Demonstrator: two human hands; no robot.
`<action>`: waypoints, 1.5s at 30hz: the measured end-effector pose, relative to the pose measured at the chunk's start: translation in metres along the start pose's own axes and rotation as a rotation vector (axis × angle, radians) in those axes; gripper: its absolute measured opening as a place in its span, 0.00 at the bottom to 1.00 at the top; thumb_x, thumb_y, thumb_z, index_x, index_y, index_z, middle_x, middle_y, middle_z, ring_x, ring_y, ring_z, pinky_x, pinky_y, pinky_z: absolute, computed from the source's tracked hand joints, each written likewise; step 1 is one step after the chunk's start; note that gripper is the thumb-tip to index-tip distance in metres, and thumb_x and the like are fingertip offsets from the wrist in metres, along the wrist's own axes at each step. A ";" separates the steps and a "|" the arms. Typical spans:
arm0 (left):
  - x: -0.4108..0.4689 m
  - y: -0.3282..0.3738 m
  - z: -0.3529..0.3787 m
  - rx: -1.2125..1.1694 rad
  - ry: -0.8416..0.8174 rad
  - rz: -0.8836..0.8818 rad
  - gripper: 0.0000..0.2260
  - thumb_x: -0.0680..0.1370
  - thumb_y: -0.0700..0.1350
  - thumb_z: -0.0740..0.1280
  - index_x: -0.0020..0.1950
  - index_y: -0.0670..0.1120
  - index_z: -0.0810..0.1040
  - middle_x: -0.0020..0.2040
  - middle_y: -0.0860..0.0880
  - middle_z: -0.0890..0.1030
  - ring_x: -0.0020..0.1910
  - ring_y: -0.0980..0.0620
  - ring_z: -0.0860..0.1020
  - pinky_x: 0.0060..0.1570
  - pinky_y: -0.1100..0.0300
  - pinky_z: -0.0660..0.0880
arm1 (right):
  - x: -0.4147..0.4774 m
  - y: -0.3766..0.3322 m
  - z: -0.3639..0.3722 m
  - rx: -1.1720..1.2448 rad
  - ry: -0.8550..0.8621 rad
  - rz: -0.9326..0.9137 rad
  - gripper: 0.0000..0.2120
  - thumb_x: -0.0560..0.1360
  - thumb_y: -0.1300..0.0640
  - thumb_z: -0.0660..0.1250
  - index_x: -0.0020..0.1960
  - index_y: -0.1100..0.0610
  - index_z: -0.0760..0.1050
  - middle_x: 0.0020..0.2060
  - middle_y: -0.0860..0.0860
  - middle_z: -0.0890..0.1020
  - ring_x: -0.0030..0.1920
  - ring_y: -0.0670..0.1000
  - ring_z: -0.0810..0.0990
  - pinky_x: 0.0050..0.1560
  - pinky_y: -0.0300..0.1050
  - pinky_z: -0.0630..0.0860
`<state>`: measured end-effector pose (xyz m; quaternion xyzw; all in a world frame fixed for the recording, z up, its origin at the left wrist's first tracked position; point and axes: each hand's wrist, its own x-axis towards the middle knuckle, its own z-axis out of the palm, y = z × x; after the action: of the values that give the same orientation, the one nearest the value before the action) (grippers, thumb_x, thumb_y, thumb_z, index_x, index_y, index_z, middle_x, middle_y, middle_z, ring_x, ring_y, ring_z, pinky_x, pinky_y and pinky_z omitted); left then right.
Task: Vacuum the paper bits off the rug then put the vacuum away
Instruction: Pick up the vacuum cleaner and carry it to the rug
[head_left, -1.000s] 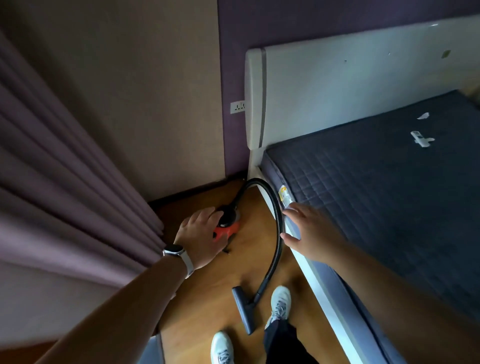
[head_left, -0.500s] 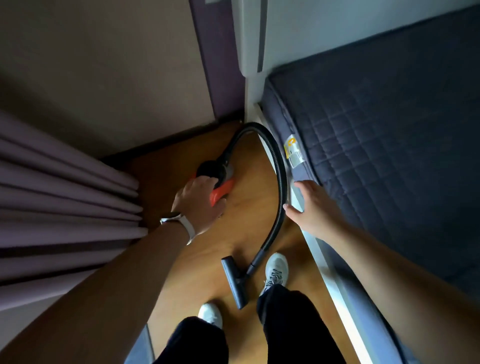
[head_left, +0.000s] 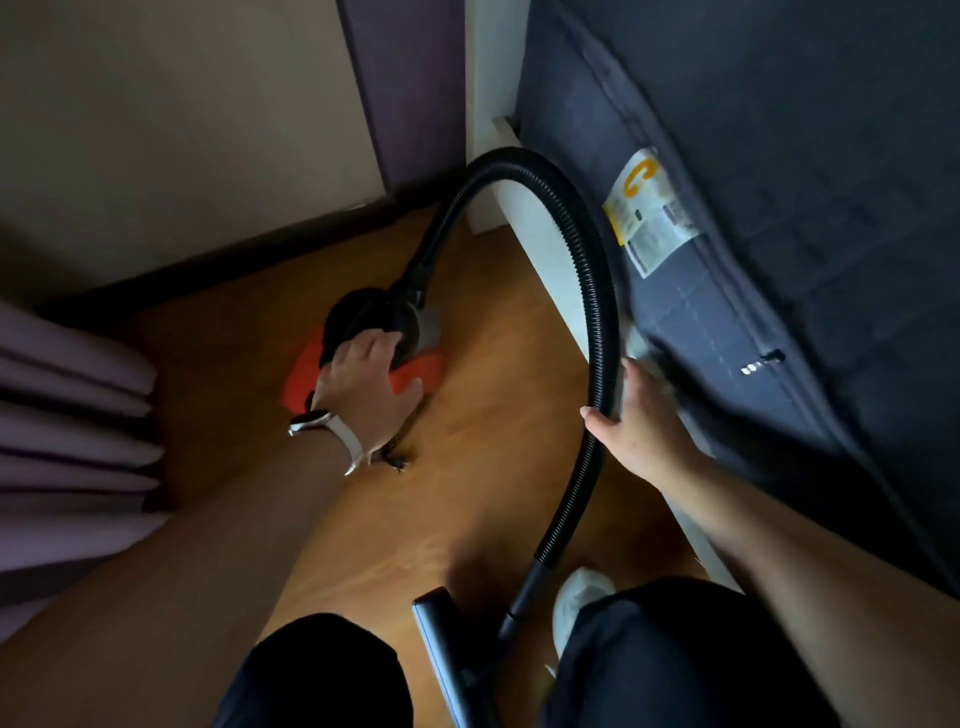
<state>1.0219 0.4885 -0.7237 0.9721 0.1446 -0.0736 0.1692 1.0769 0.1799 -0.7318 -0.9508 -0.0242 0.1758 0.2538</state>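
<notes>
A small red and black vacuum (head_left: 423, 370) sits on the wooden floor in the corner between wall and bed. My left hand (head_left: 369, 387), with a watch on the wrist, rests on top of it, fingers curled over its black upper part. A ribbed black hose (head_left: 597, 291) arches from the vacuum up and over to the right, then down to the flat black nozzle (head_left: 441, 654) lying on the floor by my feet. My right hand (head_left: 641, 428) is wrapped around the hose midway down. No rug or paper bits are in view.
A bed with a dark quilted mattress (head_left: 779, 234) and a white frame (head_left: 550, 249) fills the right side. Purple curtains (head_left: 67, 447) hang at the left, a beige wall (head_left: 182, 130) behind. My white shoe (head_left: 579, 597) stands beside the nozzle.
The view has dropped closer to the floor. My left hand has settled onto the vacuum's top, and my right hand has left the bed edge and closed around the hose.
</notes>
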 end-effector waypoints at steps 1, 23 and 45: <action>0.009 -0.007 0.007 0.004 0.019 -0.005 0.27 0.76 0.56 0.65 0.72 0.47 0.66 0.72 0.47 0.68 0.69 0.43 0.67 0.65 0.43 0.69 | 0.009 0.005 0.007 0.013 0.022 -0.007 0.39 0.70 0.46 0.75 0.74 0.56 0.62 0.64 0.54 0.74 0.63 0.55 0.76 0.62 0.48 0.75; 0.073 -0.063 0.056 -0.303 0.119 -0.341 0.25 0.79 0.53 0.64 0.70 0.40 0.67 0.65 0.36 0.74 0.62 0.36 0.74 0.59 0.49 0.71 | 0.037 0.002 0.071 0.241 -0.235 0.153 0.16 0.75 0.48 0.72 0.60 0.47 0.71 0.50 0.45 0.80 0.52 0.48 0.79 0.55 0.45 0.75; -0.071 -0.003 -0.086 -0.629 0.121 -0.532 0.16 0.79 0.46 0.65 0.66 0.46 0.74 0.58 0.43 0.80 0.57 0.41 0.78 0.52 0.57 0.72 | -0.046 -0.152 -0.041 0.802 -0.032 0.204 0.07 0.71 0.63 0.68 0.40 0.54 0.71 0.26 0.49 0.75 0.29 0.51 0.75 0.41 0.54 0.76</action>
<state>0.9615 0.5033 -0.6310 0.8042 0.4161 -0.0099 0.4243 1.0546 0.2862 -0.6091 -0.7711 0.1369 0.2102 0.5852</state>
